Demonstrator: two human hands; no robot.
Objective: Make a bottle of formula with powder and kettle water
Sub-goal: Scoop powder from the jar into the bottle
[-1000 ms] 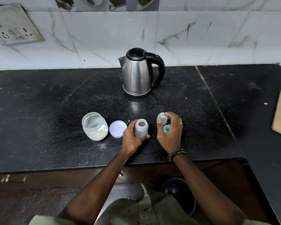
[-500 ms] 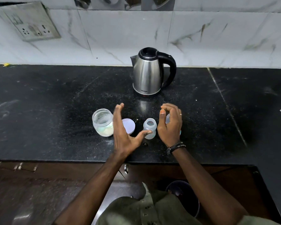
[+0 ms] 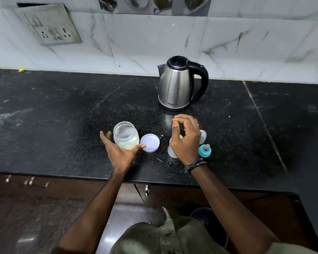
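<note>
A dark beaded band (image 3: 195, 165) is worn at the wrist of the right hand (image 3: 186, 142), and a thin silver ring (image 3: 197, 124) is seen on one of its fingers. The left hand (image 3: 120, 153) is bare of ornament. An olive-green buttoned shirt (image 3: 154, 239) with short sleeves is worn.

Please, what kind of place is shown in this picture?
Most likely a home kitchen. A steel electric kettle stands on a black stone counter against a marble-patterned tiled wall with a socket plate. Cupboard handles show below the counter edge.
</note>
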